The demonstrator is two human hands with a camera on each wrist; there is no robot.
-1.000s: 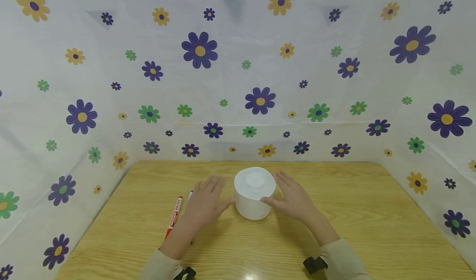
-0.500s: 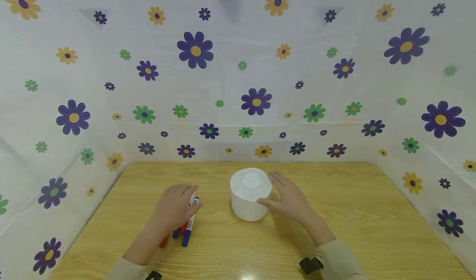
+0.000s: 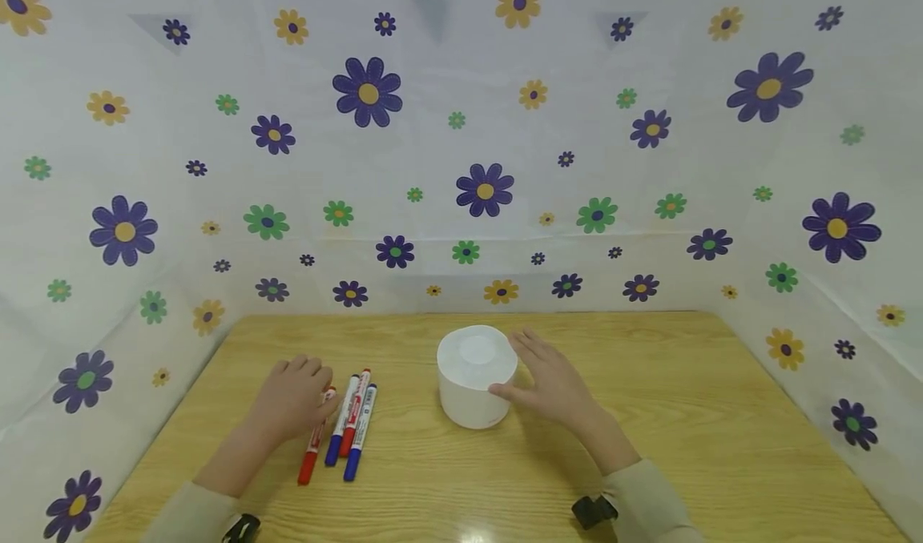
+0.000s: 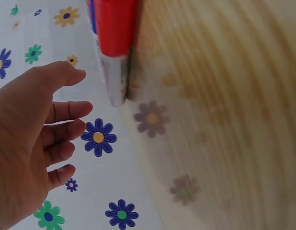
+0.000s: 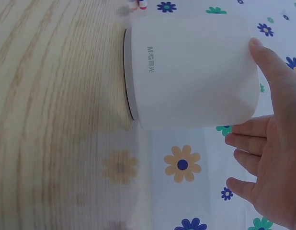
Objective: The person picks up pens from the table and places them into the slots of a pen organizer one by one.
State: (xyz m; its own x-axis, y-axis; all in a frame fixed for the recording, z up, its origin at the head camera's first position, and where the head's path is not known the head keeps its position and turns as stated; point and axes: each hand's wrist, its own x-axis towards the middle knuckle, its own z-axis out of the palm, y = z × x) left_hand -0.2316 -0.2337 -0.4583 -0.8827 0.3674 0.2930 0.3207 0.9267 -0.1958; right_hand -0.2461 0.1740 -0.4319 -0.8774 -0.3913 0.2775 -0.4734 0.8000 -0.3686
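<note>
By the leftmost red marker [image 3: 313,447], farther left than before, the left hand [image 3: 292,399], fingers [image 4: 70,111] loose like the right hand's [image 3: 550,384].

White flower-printed sheeting [image 3: 425,150] on three sides, wood-grain tabletop [image 3: 721,431], small bright reflection [image 3: 472,536]

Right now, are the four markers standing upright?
No, in the head view the four markers lie flat on the wooden table.

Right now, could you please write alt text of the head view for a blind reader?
A person's right hand is beside a white container and the left hand is near four red and blue markers on a wooden table. Flowered white cloth hangs behind.
</note>
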